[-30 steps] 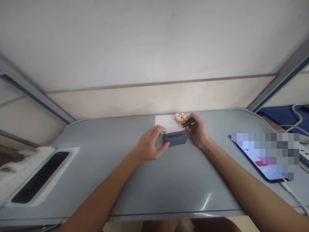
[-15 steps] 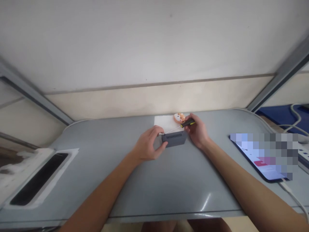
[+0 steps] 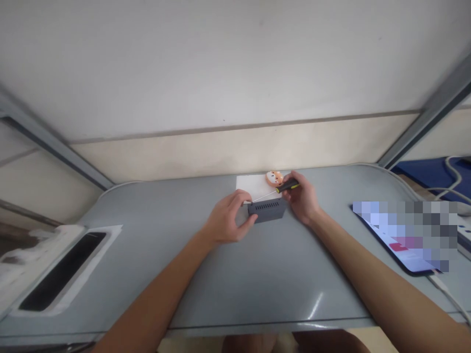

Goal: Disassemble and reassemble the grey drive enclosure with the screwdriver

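A dark grey box with a row of vent slots along its top edge is held at its left end by my left hand, thumb in front and fingers behind. My right hand grips the black and yellow handle of a screwdriver. Its thin shaft slants down to the left, with the tip at the box's upper left corner beside my left fingertips. Behind the box lie a white sheet and a round orange and white animal-faced item, close to my right fingers.
On the right of the grey table lies a lit phone or tablet with a white cable. A black phone-like slab rests on white paper at the left. A wall stands behind.
Both hands, the box and the screwdriver keep nearly the same pose. The whole view has shifted very slightly.
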Available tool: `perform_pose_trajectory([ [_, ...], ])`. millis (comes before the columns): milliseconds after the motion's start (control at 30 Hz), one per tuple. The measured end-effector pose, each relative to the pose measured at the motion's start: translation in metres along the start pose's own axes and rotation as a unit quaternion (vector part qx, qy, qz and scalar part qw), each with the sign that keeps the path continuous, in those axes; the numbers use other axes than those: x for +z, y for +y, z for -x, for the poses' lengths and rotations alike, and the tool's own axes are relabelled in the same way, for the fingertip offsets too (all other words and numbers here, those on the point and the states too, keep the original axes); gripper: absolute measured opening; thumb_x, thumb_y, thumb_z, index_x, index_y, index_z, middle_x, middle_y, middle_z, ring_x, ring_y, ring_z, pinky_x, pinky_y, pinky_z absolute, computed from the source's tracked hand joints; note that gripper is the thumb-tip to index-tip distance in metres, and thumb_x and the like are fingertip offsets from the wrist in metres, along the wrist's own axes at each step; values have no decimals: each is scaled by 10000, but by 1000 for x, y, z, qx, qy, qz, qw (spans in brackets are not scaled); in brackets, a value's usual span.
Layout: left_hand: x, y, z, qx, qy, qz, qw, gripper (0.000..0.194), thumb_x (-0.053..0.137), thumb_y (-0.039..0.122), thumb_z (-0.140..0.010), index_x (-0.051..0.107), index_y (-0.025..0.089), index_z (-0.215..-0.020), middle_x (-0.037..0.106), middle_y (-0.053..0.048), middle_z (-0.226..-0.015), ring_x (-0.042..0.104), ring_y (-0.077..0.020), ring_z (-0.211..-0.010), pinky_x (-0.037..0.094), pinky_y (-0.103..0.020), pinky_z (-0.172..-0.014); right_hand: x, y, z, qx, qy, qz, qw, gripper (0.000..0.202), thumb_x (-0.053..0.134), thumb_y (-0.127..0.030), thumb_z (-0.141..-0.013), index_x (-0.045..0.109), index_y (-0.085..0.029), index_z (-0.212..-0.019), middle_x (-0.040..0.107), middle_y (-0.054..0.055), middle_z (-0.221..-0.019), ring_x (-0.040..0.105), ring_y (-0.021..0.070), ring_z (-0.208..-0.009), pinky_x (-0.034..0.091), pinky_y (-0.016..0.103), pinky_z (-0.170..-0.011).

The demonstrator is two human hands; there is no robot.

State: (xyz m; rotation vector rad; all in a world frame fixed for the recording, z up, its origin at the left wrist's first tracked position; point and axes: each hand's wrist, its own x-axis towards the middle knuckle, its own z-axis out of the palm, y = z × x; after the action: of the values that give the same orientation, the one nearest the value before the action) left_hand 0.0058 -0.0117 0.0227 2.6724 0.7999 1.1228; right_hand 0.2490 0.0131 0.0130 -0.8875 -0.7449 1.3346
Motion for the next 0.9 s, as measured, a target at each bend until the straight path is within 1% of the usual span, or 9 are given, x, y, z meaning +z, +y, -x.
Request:
perform_pose_trajectory([
  [200, -1, 0, -1, -5, 7, -10, 1000, 321, 639, 241, -908, 483, 227, -1188, 635, -81, -1081, 618, -200, -890, 517, -342, -763, -1, 2, -1, 0, -7, 3, 1000, 338, 716, -547, -819, 645, -237, -705, 597, 1, -708, 461, 116, -543, 282, 297, -473],
  [433, -2, 1, -2, 6, 6, -18, 1000, 299, 642, 239, -920, 485, 221, -1175, 639, -90, -1096, 628, -204, -919, 539, -342, -790, 0, 0, 2, 11, -8, -4, 1000, 309, 712, -498, -834, 657, -223, -704, 578, 2, -700, 443, 109, -538, 293, 290, -474],
  [633, -3, 2, -3, 8, -1, -21, 1000, 236, 634, 241, -927, 513, 220, -1128, 644, -90, -1082, 634, -210, -935, 552, -355, -824, -2, -2, 1, 5, 2, 10, 1000, 326, 705, -511, -835, 649, -225, -690, 594, 6, -700, 458, 112, -537, 314, 291, -473],
  [767, -3, 3, -4, 11, -3, -22, 1000, 206, 626, 238, -928, 536, 215, -1111, 655, -91, -1068, 641, -212, -935, 552, -355, -828, -4, 0, -1, -1, -3, 11, 1000, 326, 697, -504, -842, 647, -222, -685, 594, 11, -700, 453, 108, -531, 309, 286, -464],
  [900, -3, 3, -4, 7, -10, -24, 1000, 184, 623, 241, -925, 564, 216, -1098, 663, -91, -1071, 651, -217, -949, 552, -360, -844, -4, -1, -1, -7, -2, 19, 1000, 340, 703, -536, -833, 637, -232, -696, 593, 8, -686, 452, 116, -522, 306, 295, -459],
])
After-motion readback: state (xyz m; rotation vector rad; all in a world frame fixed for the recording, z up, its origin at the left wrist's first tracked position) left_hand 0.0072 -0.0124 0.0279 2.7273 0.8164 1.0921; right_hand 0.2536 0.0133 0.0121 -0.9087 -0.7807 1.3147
